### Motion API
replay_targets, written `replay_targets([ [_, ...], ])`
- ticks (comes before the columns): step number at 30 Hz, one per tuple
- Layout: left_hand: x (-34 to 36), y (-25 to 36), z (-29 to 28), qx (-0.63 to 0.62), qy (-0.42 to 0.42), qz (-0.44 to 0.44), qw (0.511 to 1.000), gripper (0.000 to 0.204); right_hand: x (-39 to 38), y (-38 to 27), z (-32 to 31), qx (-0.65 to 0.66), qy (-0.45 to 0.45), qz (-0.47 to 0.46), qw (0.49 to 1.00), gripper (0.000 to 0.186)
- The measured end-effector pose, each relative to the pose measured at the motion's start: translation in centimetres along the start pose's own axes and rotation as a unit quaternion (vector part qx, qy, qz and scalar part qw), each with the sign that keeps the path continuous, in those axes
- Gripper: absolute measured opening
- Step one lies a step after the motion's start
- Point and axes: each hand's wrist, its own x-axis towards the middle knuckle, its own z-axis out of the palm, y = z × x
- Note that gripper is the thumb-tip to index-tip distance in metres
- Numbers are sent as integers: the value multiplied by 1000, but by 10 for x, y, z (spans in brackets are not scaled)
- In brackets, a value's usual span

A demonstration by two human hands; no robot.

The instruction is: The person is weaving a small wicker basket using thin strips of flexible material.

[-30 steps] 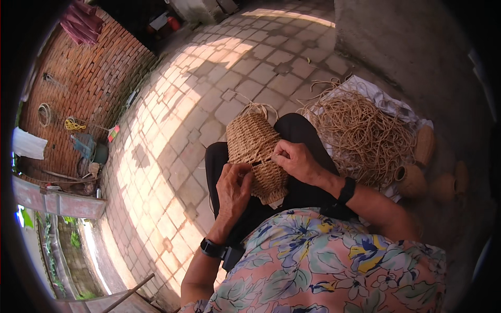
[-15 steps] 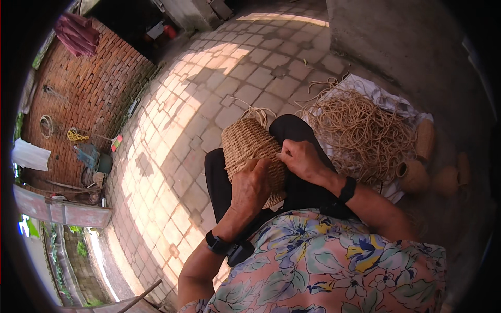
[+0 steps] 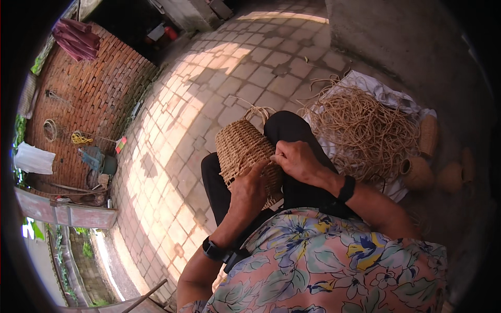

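Left hand has neared right hand, both curled at basket.

Head view, markings: we can read no words, labels, brands, numbers or signs on any surface in view, at the size we have it here.

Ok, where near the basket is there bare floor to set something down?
Bare paving lies between the left knee and the bucket by the brick wall, and beyond the basket and its loose strands. It is crowded right of the right knee: tangled cord on a white sheet, woven pots beside it.
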Motion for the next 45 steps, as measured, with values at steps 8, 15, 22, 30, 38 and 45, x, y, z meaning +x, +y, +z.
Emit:
replay_targets([
  [8,-1,-25,-6,-405,46,-304,861,21,6,-1,-27,241,-49,153,957,22],
  [15,-19,-77,-11,-576,109,-332,739,12,1,31,-40,173,-21,172,970,13],
  [22,-33,-106,-1,-656,132,-317,673,10,10,24,-34,35,-22,32,999,30],
  [30,-35,-117,-8,-719,176,-278,612,8,18,-5,-14,61,-86,-39,994,27],
  [38,-38,-122,11,-696,185,-295,627,9,33,-15,-78,201,-315,177,910,24],
  [45,-30,-99,15,-622,87,-338,701,5,22,24,-122,39,-241,42,969,25],
])
